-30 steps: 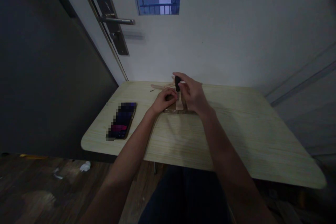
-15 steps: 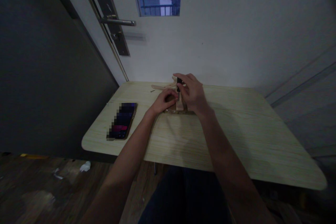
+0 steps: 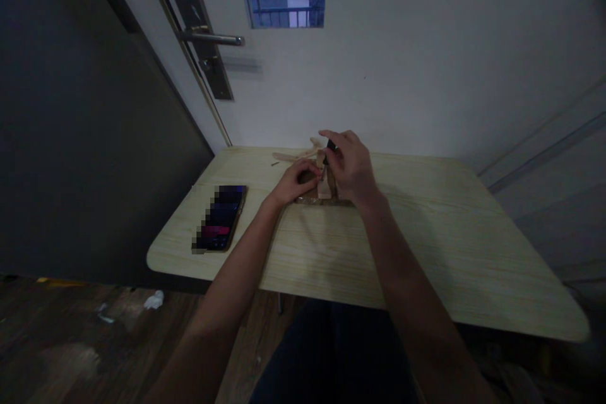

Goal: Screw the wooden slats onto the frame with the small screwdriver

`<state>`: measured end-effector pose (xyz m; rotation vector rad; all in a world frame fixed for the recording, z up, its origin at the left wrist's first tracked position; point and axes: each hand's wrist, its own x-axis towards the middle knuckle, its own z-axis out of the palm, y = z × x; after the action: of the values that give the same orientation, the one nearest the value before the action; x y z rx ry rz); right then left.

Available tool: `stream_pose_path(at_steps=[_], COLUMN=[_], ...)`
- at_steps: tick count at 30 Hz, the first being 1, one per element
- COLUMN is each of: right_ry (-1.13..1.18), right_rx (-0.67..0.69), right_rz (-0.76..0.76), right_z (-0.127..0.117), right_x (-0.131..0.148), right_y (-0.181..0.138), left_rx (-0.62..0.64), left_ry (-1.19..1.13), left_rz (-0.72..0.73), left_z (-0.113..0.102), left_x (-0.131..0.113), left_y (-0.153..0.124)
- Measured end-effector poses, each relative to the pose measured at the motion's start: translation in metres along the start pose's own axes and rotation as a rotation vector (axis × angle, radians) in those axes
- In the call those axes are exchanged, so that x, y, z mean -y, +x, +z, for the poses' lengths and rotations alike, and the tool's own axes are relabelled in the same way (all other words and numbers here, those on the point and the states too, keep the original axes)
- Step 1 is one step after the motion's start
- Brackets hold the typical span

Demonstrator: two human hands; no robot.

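Note:
My right hand is closed around a screwdriver with a black handle, its index finger stretched over the top. The tool leans slightly, its lower end close to my left fingertips. My left hand has thumb and fingers pinched together beside a small pale wooden piece; what they hold is too small to make out. Under both hands lies a brown board with a shiny front edge, partly hidden. Just behind it rest thin pale wooden parts with small holes.
A phone lies on the left of the light wooden table. A small screw-like piece is near the wooden parts. Behind the table stands a white door with a metal handle.
My right hand and the screwdriver have shifted slightly right, and the screwdriver has gone from nearly upright to tilted. My left hand has hardly moved.

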<state>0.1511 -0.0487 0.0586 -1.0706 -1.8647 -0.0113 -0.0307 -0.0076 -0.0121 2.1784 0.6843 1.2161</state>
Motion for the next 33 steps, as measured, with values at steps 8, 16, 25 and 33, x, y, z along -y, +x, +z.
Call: stream_pose_path(at_steps=[8,16,25,33], right_ry=[0.031,0.138,-0.022,-0.046], right_rx=[0.023,0.035,-0.009,-0.032], right_rz=[-0.035,-0.054,0.039,0.023], right_z=[0.002,0.008,0.008,0.011], right_x=[0.008,0.004,0.007,0.006], right_y=[-0.002,-0.003,-0.005,-0.006], left_rx=[0.024,0.022,0.019,0.022], left_ry=[0.001,0.004,-0.004,-0.017], left_rz=[0.013,0.007,0.019,0.01], left_z=[-0.001,-0.001,-0.001,-0.001], left_x=[0.0,-0.001,-0.001,0.003], left_y=[0.0,0.001,0.001,0.001])
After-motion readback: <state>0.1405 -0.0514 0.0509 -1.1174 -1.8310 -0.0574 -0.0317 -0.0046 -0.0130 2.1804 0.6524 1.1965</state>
